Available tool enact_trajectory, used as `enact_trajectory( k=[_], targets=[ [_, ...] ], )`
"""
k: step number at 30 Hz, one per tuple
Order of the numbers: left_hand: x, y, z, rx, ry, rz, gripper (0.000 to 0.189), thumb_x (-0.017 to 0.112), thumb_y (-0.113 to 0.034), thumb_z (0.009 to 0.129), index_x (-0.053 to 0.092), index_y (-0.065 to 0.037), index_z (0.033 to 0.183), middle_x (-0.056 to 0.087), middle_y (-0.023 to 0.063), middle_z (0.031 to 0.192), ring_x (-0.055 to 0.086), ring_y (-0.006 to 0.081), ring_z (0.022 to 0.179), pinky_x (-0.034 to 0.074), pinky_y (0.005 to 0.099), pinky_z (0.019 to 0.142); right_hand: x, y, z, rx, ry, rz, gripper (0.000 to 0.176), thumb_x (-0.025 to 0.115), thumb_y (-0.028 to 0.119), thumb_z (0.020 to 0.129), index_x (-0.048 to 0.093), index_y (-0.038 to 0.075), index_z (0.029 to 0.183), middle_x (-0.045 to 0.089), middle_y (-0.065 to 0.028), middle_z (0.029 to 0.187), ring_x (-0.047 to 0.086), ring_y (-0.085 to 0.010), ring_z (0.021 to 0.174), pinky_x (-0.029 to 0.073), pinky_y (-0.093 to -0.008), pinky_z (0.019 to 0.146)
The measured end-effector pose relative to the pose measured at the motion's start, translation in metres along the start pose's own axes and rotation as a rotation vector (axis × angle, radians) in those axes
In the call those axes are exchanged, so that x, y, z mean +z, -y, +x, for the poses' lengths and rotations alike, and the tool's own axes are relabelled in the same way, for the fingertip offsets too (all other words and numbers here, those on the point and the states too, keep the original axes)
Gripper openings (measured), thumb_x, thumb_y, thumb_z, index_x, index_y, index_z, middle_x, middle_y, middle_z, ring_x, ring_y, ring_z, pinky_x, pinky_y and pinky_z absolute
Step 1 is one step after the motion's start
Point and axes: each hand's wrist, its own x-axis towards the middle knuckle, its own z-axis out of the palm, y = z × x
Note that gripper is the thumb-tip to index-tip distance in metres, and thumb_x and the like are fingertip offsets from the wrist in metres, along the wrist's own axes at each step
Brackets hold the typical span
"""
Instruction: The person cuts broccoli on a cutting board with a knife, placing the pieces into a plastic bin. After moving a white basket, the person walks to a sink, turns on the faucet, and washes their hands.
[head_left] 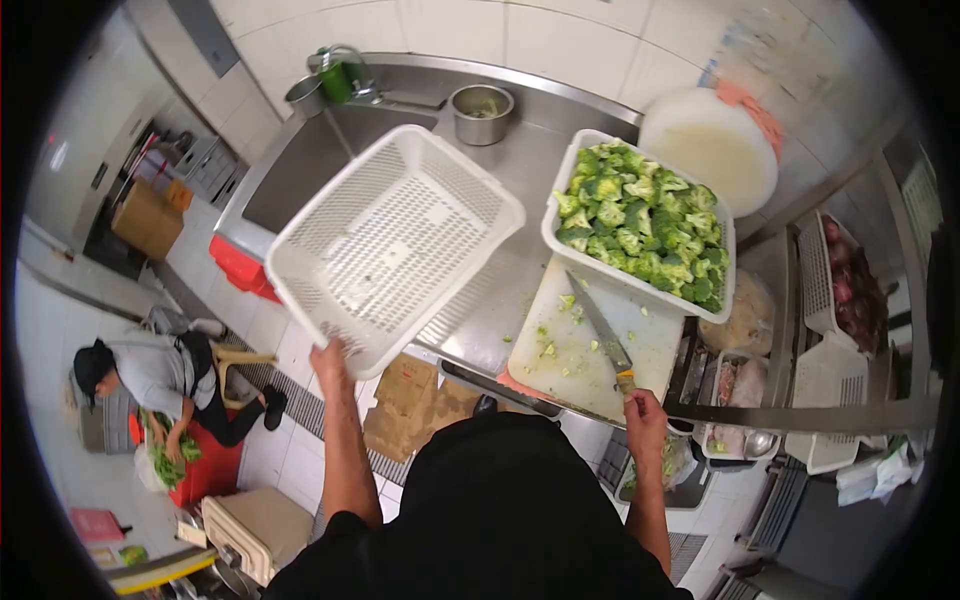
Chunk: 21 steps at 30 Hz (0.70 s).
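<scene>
My left hand [332, 366] grips the near rim of a white perforated plastic basket [395, 215], which is tilted over the sink's edge with only small specks inside. My right hand [645, 412] is closed round the handle of a kitchen knife [603, 328]. The blade lies over a white cutting board [545, 352] scattered with small green bits. Just beyond the board, a second white basket [553, 237] is heaped with cut broccoli florets [640, 215].
Water runs from the faucet [350, 55] into the steel sink [285, 180]. A metal pot [482, 112] stands on the steel counter. A round white board [710, 150] leans on the wall. Shelves with food baskets [840, 280] flank the right; a seated person [165, 370] handles greens at left.
</scene>
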Motion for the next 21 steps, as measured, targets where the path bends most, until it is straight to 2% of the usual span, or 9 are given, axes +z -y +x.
enact_trajectory(
  k=[4,9,11,12,14,17,18,20,21],
  targets=[
    [-0.013,-0.042,-0.001,0.188,0.135,-0.047,0.045,0.057,0.002,0.082,0.059,0.009,0.126,0.069,0.0150,0.112,0.069,0.0236,0.094,0.057,0.0340,0.084,0.002,0.025,-0.011,-0.018,-0.022,-0.018,0.019,0.070,0.017,0.097,0.070,-0.001,0.105,0.069,-0.0058,0.083,0.061,-0.0105,0.074,0.051,-0.0284,0.070],
    [0.039,-0.093,-0.021,0.272,0.371,-0.119,0.050,0.057,0.002,0.083,0.057,0.009,0.132,0.069,0.0167,0.118,0.069,0.0240,0.101,0.056,0.0354,0.090,0.003,0.058,-0.008,-0.123,-0.115,-0.064,0.022,0.070,0.019,0.098,0.070,0.000,0.108,0.071,-0.0092,0.094,0.065,-0.0154,0.079,0.054,-0.0306,0.075],
    [0.060,-0.105,-0.030,0.265,0.517,-0.129,0.056,0.057,0.001,0.083,0.052,0.009,0.138,0.066,0.0178,0.126,0.069,0.0254,0.108,0.056,0.0370,0.094,-0.002,0.082,-0.008,-0.235,-0.191,0.087,0.024,0.070,0.020,0.098,0.069,0.001,0.114,0.070,-0.0093,0.101,0.066,-0.0173,0.088,0.054,-0.0320,0.080],
    [0.071,-0.107,-0.034,0.257,0.569,-0.132,0.056,0.057,0.001,0.083,0.052,0.009,0.138,0.066,0.0178,0.126,0.069,0.0254,0.108,0.056,0.0370,0.094,-0.009,0.087,-0.008,-0.225,-0.204,0.111,0.032,0.067,0.020,0.100,0.064,0.001,0.125,0.070,-0.0108,0.111,0.067,-0.0184,0.101,0.053,-0.0327,0.088],
    [0.095,-0.109,-0.043,0.208,0.676,-0.096,0.058,0.057,0.000,0.083,0.050,0.010,0.140,0.065,0.0189,0.128,0.068,0.0268,0.110,0.056,0.0379,0.096,-0.021,0.107,-0.011,-0.253,-0.294,0.344,0.039,0.066,0.021,0.101,0.060,0.001,0.133,0.070,-0.0124,0.119,0.065,-0.0180,0.110,0.052,-0.0338,0.093],
    [0.131,-0.104,-0.061,0.182,0.892,-0.041,0.061,0.057,-0.001,0.084,0.047,0.011,0.143,0.063,0.0215,0.133,0.068,0.0298,0.115,0.056,0.0408,0.098,-0.043,0.111,-0.021,-0.302,-0.360,0.485,0.045,0.066,0.022,0.100,0.056,0.000,0.138,0.070,-0.0134,0.123,0.065,-0.0168,0.111,0.051,-0.0336,0.095],
    [0.115,-0.121,-0.055,0.206,0.947,-0.032,0.062,0.057,-0.002,0.084,0.047,0.011,0.144,0.062,0.0225,0.136,0.067,0.0307,0.117,0.057,0.0419,0.097,-0.039,0.138,-0.047,-0.306,-0.418,0.473,0.045,0.066,0.022,0.100,0.056,0.000,0.138,0.070,-0.0134,0.123,0.065,-0.0168,0.111,0.051,-0.0336,0.095],
    [0.124,-0.121,-0.057,0.193,1.047,0.024,0.062,0.059,-0.002,0.085,0.046,0.011,0.144,0.061,0.0225,0.138,0.066,0.0311,0.120,0.055,0.0426,0.101,-0.049,0.149,-0.066,0.027,-0.365,0.300,0.046,0.068,0.022,0.098,0.058,-0.001,0.136,0.071,-0.0113,0.120,0.065,-0.0157,0.107,0.052,-0.0331,0.094],
    [0.124,-0.131,-0.066,0.214,1.083,0.029,0.062,0.060,-0.003,0.085,0.046,0.011,0.144,0.060,0.0224,0.139,0.065,0.0311,0.121,0.054,0.0432,0.103,-0.050,0.159,-0.081,0.046,-0.415,0.375,0.041,0.068,0.020,0.097,0.063,-0.002,0.131,0.074,-0.0087,0.113,0.066,-0.0145,0.102,0.052,-0.0315,0.091]
  ],
)
